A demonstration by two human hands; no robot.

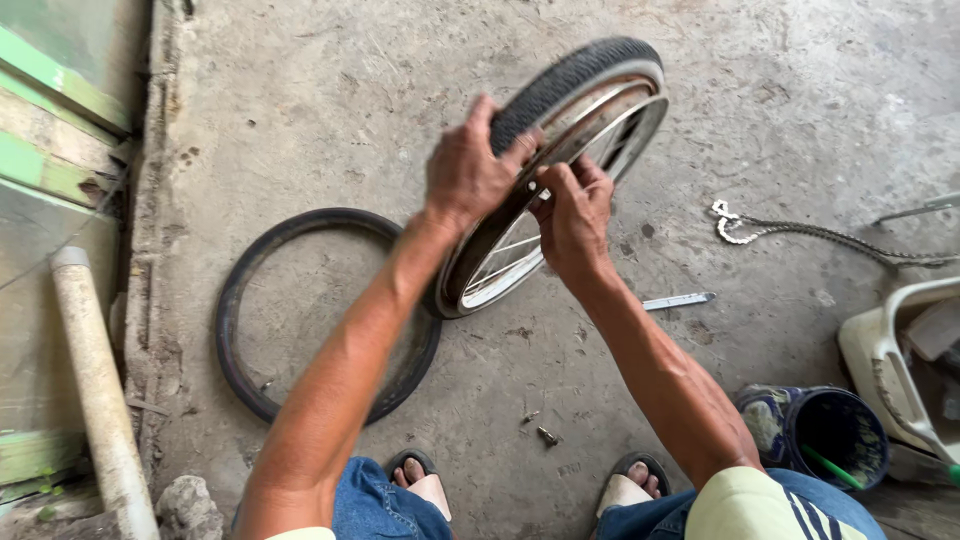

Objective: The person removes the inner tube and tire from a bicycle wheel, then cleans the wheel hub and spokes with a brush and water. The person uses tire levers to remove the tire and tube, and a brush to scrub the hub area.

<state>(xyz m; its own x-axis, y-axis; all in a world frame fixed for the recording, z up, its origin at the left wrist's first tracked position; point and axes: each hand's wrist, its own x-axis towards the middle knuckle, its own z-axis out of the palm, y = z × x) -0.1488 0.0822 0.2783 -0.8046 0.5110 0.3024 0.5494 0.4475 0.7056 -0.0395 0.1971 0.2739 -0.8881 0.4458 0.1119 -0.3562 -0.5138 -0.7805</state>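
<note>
Bicycle wheel with shiny metal rim, thin spokes and black treaded tyre point(570, 130) stands tilted on the grey concrete floor point(330, 110), in front of the person's knees; left hand point(468, 168) is clamped over the tyre and rim edge, right hand point(573, 212) just beside it, fingers curled tight on the rim. A loose black rubber tyre ring point(240, 300) lies flat on the floor to the left, touching the wheel's lower edge. Off to the right: slim metal tool point(678, 300), bicycle chain point(820, 232), dark blue bucket point(815, 430).
</note>
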